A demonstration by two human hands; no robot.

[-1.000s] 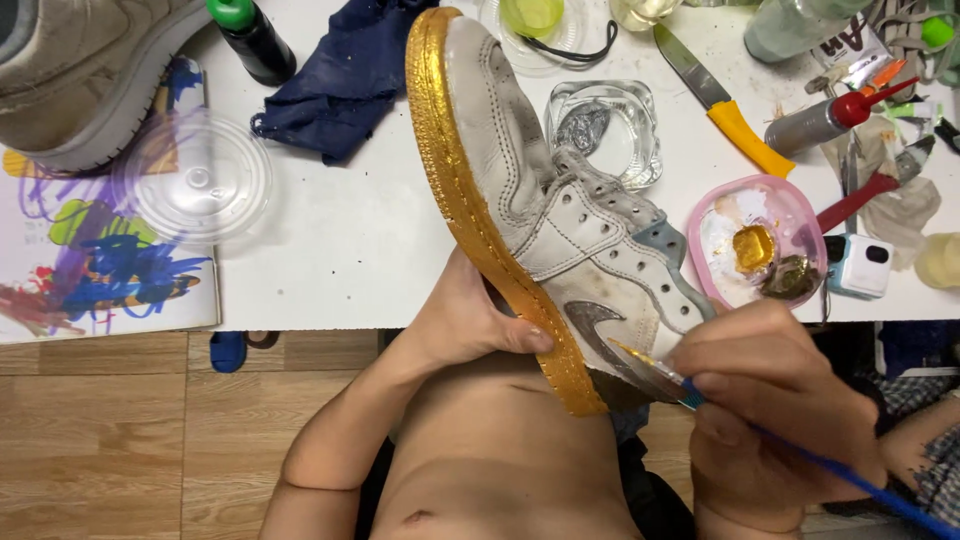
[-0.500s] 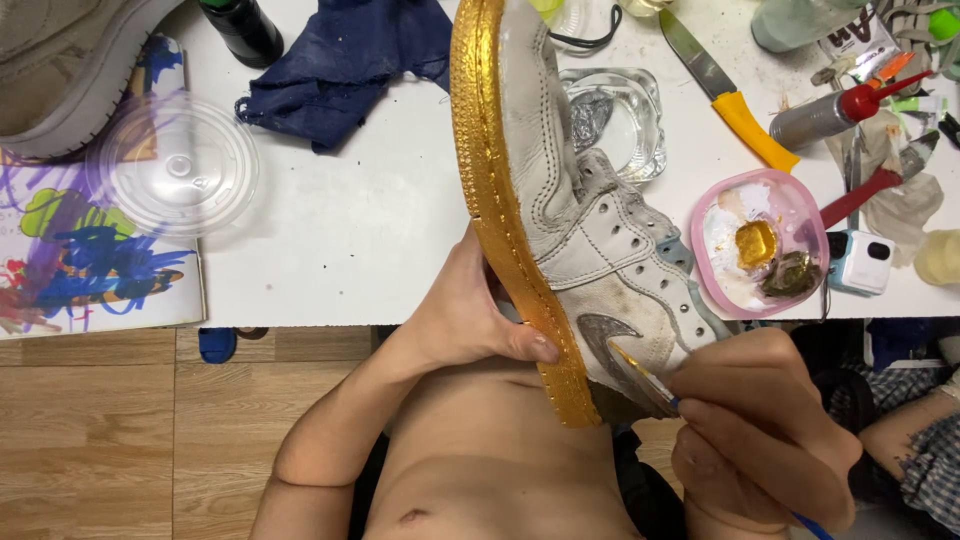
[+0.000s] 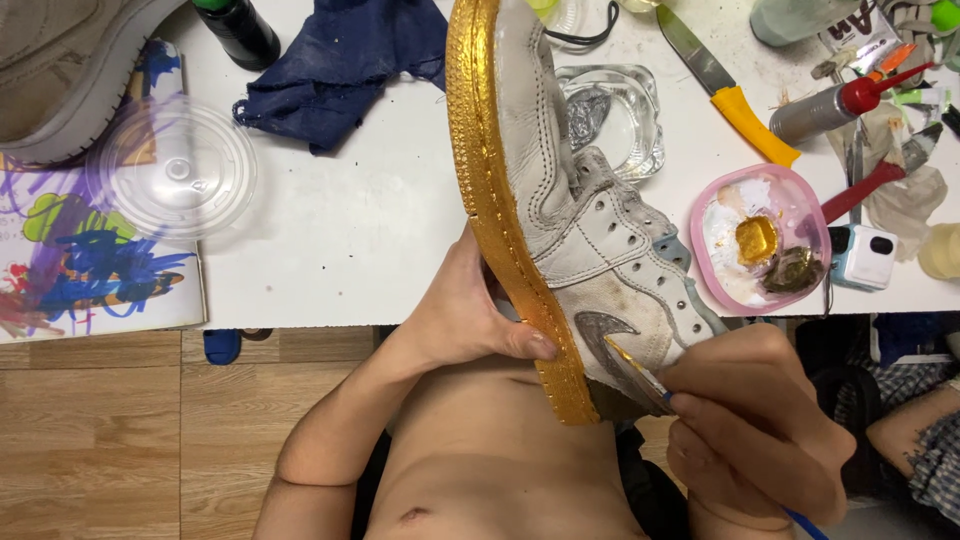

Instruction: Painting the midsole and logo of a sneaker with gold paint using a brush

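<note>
A worn white sneaker (image 3: 580, 220) with a gold-painted sole (image 3: 495, 200) stands on edge over the white table's front edge. My left hand (image 3: 465, 315) grips the sole from the left, thumb pressed against the gold rim near the heel. My right hand (image 3: 750, 420) holds a thin blue-handled paintbrush (image 3: 640, 372); its gold-loaded tip touches the grey curved logo (image 3: 605, 330) on the sneaker's side. A pink dish (image 3: 760, 240) with gold paint sits on the table just right of the sneaker.
A clear plastic lid (image 3: 175, 170) lies on a painted paper sheet (image 3: 90, 270) at left, beside a second shoe (image 3: 70, 60). A dark blue cloth (image 3: 340, 60), glass ashtray (image 3: 620, 120), yellow-handled knife (image 3: 725, 85), red-capped tube (image 3: 830, 100) and small white device (image 3: 865, 257) crowd the table.
The sneaker has tipped more upright and shifted slightly right in my left hand. My right hand has kept the brush tip on the logo, sliding a little along it.
</note>
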